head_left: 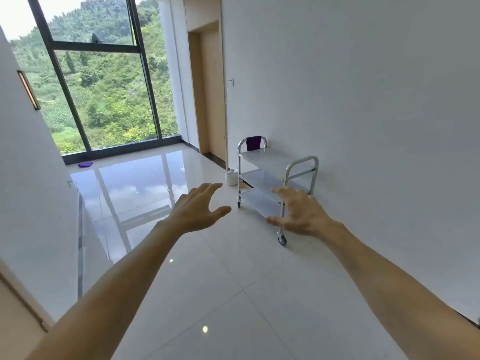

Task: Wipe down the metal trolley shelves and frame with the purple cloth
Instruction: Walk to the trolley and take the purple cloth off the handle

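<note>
Both the left hand (197, 207) and right hand (298, 213) are held released, fingers spread; the purple cloth (253, 142) is hung on the trolley (301, 162) handle.

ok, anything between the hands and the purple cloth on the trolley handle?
Nothing visible. Both the left hand and right hand are empty, held out over bare floor tiles. The purple cloth hangs on the far handle of the trolley, beyond the top shelf.
</note>
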Demonstrator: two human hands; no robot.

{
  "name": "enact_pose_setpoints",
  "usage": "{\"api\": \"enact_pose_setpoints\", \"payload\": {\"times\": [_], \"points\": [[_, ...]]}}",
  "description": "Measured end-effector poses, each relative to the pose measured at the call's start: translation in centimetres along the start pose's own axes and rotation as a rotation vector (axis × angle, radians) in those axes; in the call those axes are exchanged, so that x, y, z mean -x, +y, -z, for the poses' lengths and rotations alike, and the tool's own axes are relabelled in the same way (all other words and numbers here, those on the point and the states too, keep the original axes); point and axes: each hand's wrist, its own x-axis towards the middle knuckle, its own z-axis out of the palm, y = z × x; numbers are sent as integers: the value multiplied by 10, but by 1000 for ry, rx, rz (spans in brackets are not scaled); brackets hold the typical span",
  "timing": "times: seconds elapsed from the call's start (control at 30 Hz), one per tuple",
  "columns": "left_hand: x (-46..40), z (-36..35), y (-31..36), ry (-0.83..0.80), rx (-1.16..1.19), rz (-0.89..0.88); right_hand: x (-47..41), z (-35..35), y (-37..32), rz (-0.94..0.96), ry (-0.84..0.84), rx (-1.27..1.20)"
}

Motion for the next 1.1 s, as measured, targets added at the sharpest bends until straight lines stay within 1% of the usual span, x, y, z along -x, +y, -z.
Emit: {"api": "enact_pose_setpoints", "payload": {"times": [0.2, 0.33, 0.57, 0.7, 0.9, 1.1], "points": [[-27, -11, -3, 1, 4, 29, -33, -16, 18, 21, -33, -15], [-67, -21, -22, 20, 5, 28, -76, -28, 30, 26, -26, -35], [-173, -51, -80, 9, 33, 7, -182, -58, 49, -4, -51, -8], [-242, -62, -116, -42, 60, -30, -252, -71, 50, -38, -78, -20], [-336, -70, -166, -70, 66, -56, -349, -91, 57, -68, -70, -10], [-423, -91, -209, -79, 52, -71, -437, -113, 82, -77, -70, -26]]}}
